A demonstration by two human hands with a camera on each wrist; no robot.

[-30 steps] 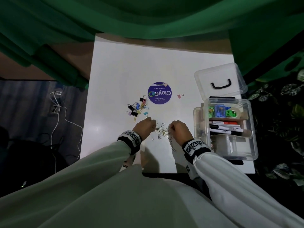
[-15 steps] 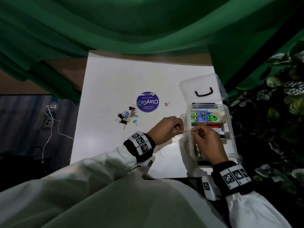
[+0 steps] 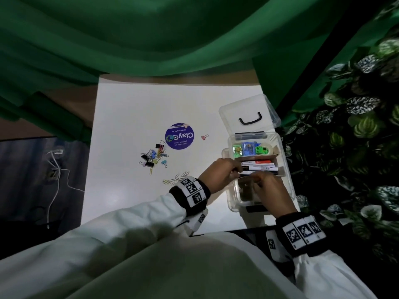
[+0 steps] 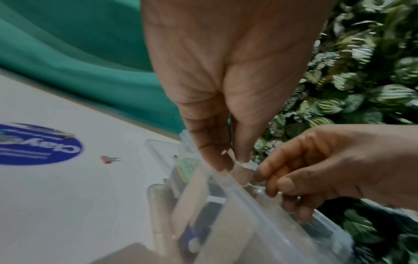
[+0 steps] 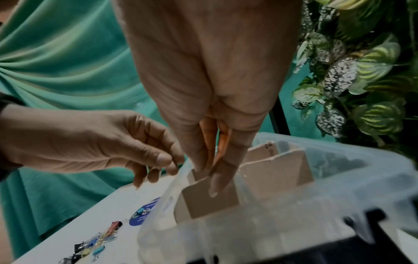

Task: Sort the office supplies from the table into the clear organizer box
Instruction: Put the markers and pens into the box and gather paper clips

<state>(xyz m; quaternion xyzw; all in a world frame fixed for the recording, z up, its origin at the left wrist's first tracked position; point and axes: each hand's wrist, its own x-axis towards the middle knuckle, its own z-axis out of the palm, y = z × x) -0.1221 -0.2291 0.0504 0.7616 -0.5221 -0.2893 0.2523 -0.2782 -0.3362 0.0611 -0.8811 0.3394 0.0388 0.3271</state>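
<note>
The clear organizer box [image 3: 230,199] stands open at the table's right edge, with markers [image 3: 259,167] and small green and blue items inside. My left hand [image 3: 236,169] hovers at its left rim with thumb and fingers loosely curled [image 5: 167,166]; nothing shows in them. My right hand [image 3: 257,179] points its bunched fingers [image 5: 210,178] down into the near compartment beside a cardboard divider [image 5: 271,171]. What they hold, if anything, is hidden. Several gold paper clips [image 3: 176,178] lie on the table left of my left wrist. A heap of coloured binder clips [image 3: 154,157] lies further left.
One pink binder clip [image 3: 204,137] lies alone near a round purple sticker [image 3: 179,136]. The box lid [image 3: 248,111] with its black handle leans open behind the box. Green cloth hangs behind the white table [image 3: 129,117]; leafy plants stand to the right.
Both hands left the paper clip pile and moved right to the box. The right hand has gone down into the near compartment, and the left has reached the box rim.
</note>
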